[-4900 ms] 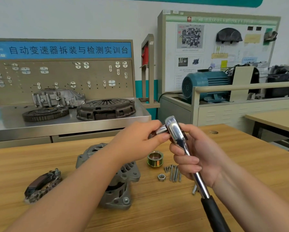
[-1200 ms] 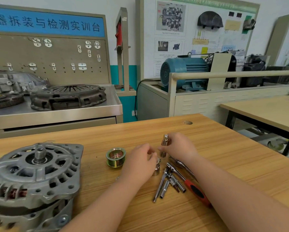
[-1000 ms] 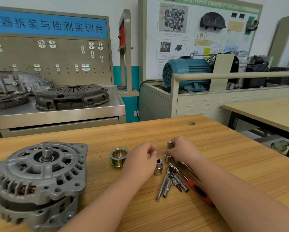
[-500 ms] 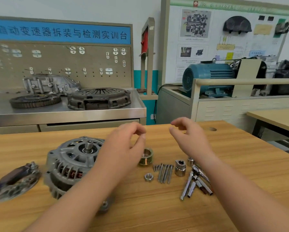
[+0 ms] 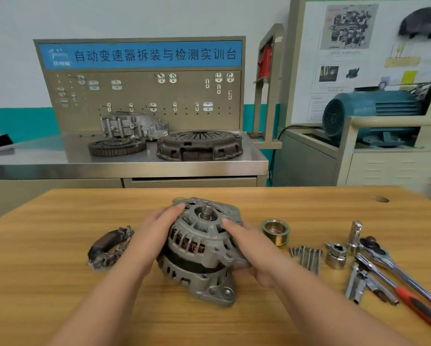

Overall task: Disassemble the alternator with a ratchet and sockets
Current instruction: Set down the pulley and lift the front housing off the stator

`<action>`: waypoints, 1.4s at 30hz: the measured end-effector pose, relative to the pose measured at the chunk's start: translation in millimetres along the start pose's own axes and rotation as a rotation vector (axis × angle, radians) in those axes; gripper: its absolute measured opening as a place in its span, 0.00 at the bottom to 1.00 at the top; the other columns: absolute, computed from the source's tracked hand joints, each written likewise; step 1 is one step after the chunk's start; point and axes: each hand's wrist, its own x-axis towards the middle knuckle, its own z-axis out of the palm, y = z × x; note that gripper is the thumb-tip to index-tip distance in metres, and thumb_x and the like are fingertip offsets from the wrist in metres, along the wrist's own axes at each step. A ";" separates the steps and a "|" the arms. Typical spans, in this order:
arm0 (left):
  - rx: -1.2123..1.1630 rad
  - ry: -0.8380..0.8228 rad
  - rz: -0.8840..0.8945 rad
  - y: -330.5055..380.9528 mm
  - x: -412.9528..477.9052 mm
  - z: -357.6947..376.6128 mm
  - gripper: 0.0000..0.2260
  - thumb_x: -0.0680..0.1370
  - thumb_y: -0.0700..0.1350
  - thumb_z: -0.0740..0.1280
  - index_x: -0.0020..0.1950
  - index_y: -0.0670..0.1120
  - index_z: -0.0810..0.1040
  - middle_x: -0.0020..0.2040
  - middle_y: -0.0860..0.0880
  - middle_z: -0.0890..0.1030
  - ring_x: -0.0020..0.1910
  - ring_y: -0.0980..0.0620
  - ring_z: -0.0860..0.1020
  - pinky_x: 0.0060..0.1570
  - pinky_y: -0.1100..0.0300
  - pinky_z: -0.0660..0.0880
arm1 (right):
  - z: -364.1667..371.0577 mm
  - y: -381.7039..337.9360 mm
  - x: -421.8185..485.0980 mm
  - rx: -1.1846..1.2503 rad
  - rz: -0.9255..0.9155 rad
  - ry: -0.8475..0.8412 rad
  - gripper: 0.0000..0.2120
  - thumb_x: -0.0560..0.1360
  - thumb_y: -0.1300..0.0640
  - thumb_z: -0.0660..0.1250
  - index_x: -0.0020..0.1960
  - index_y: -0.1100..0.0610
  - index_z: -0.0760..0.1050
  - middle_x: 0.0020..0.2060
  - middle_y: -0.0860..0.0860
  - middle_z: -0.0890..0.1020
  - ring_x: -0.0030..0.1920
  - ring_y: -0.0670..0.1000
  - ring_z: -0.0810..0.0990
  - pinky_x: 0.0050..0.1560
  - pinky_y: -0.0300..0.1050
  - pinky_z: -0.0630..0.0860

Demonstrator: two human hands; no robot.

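Left hand (image 5: 154, 238) lies along the left flank of the alternator (image 5: 199, 248), fingers nearly straight and pressed flat to the grey housing, their tips up on the front rim. Just to its left on the wooden table (image 5: 59, 245) is a dark curved part (image 5: 109, 248) (too blurred to say more of it). The alternator stands at the table's middle, tilted, its bare shaft (image 5: 205, 212) pointing up and away, with copper windings showing through the slots. The right hand (image 5: 251, 250) takes the opposite flank — forefinger stretched across the front face, the rest curled round the housing's side by the mounting ear. Just beside that hand rests a brass-coloured grooved pulley (image 5: 275, 231), then a row of long bolts (image 5: 308, 257) lying side by side. Next comes a short socket (image 5: 336, 257) standing on end, and behind it a taller chrome piece (image 5: 355, 236), upright. Farthest right lies the ratchet (image 5: 389, 265), untouched — head near the upright piece, red-and-black handle running toward the lower right corner, with slim sockets and bars (image 5: 364, 285) loose beside it.
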 end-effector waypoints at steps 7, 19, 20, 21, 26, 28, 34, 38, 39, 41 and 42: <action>-0.013 0.042 0.004 -2.3 2.0 -19.3 0.14 0.75 0.60 0.65 0.52 0.53 0.82 0.43 0.52 0.86 0.42 0.52 0.85 0.43 0.54 0.75 | 24.1 -5.6 -0.2 0.059 0.006 -0.037 0.14 0.78 0.37 0.61 0.55 0.45 0.70 0.50 0.46 0.83 0.49 0.49 0.83 0.54 0.55 0.80; -0.077 0.216 0.120 -17.3 -9.4 -72.8 0.10 0.78 0.51 0.64 0.42 0.58 0.85 0.41 0.52 0.86 0.39 0.55 0.84 0.40 0.55 0.73 | 80.1 -18.5 13.2 -0.186 -0.123 -0.103 0.17 0.79 0.37 0.57 0.57 0.47 0.75 0.42 0.41 0.83 0.38 0.39 0.80 0.31 0.35 0.72; -0.082 0.226 0.128 -17.0 -9.3 -71.9 0.11 0.78 0.51 0.63 0.42 0.57 0.85 0.41 0.52 0.86 0.40 0.55 0.84 0.40 0.55 0.73 | 79.7 -20.0 11.7 -0.205 -0.132 -0.100 0.14 0.79 0.38 0.57 0.50 0.45 0.76 0.32 0.40 0.82 0.30 0.37 0.77 0.25 0.33 0.69; -0.081 0.236 0.136 -16.7 -8.7 -71.3 0.12 0.79 0.50 0.63 0.42 0.58 0.85 0.41 0.53 0.86 0.39 0.56 0.84 0.41 0.54 0.73 | 80.0 -20.8 11.7 -0.220 -0.135 -0.084 0.15 0.79 0.38 0.56 0.45 0.45 0.75 0.27 0.40 0.79 0.26 0.38 0.75 0.23 0.33 0.67; -0.102 0.303 0.077 -12.2 -5.5 -69.7 0.16 0.70 0.56 0.59 0.41 0.53 0.85 0.41 0.48 0.86 0.46 0.46 0.82 0.50 0.45 0.76 | 85.0 -19.3 11.0 -0.267 -0.130 -0.022 0.20 0.78 0.36 0.56 0.47 0.51 0.75 0.37 0.47 0.79 0.35 0.47 0.77 0.34 0.42 0.71; -0.123 0.329 0.053 -11.8 -4.3 -69.2 0.20 0.66 0.57 0.58 0.42 0.48 0.84 0.42 0.45 0.85 0.47 0.43 0.81 0.52 0.42 0.76 | 87.6 -14.8 12.6 -0.210 -0.147 -0.024 0.24 0.77 0.36 0.58 0.49 0.57 0.77 0.40 0.52 0.83 0.39 0.53 0.81 0.40 0.46 0.76; -0.161 0.364 0.049 -11.0 -0.9 -65.8 0.20 0.65 0.56 0.58 0.39 0.44 0.82 0.41 0.41 0.84 0.41 0.45 0.80 0.47 0.43 0.75 | 90.1 -7.3 14.7 -0.084 -0.212 -0.015 0.27 0.78 0.39 0.62 0.50 0.65 0.76 0.40 0.59 0.84 0.39 0.57 0.82 0.42 0.52 0.78; -0.096 0.371 0.106 -7.7 -0.5 -66.4 0.21 0.68 0.56 0.57 0.40 0.40 0.79 0.35 0.47 0.82 0.36 0.47 0.78 0.38 0.52 0.72 | 92.7 -5.7 12.1 0.000 -0.238 -0.025 0.21 0.79 0.42 0.62 0.49 0.60 0.80 0.44 0.57 0.86 0.46 0.56 0.85 0.52 0.56 0.81; -0.077 0.369 0.116 -5.4 0.0 -67.9 0.21 0.67 0.58 0.57 0.38 0.40 0.78 0.33 0.48 0.81 0.35 0.48 0.76 0.38 0.52 0.71 | 93.5 -6.7 10.9 0.015 -0.241 -0.033 0.19 0.79 0.42 0.62 0.49 0.58 0.81 0.44 0.55 0.86 0.46 0.55 0.85 0.53 0.57 0.80; -0.051 0.371 0.134 -0.8 1.5 -71.4 0.25 0.63 0.60 0.56 0.40 0.40 0.78 0.33 0.49 0.78 0.34 0.49 0.74 0.38 0.51 0.70 | 93.6 -9.2 9.7 0.018 -0.237 -0.033 0.20 0.79 0.41 0.62 0.49 0.58 0.81 0.45 0.55 0.86 0.47 0.55 0.85 0.54 0.58 0.80; -0.041 0.374 0.137 0.6 1.7 -73.1 0.26 0.62 0.61 0.55 0.40 0.40 0.78 0.33 0.48 0.78 0.35 0.49 0.74 0.38 0.51 0.70 | 92.9 -10.0 9.7 0.000 -0.231 -0.026 0.22 0.78 0.40 0.62 0.50 0.60 0.80 0.45 0.56 0.86 0.47 0.57 0.84 0.54 0.57 0.80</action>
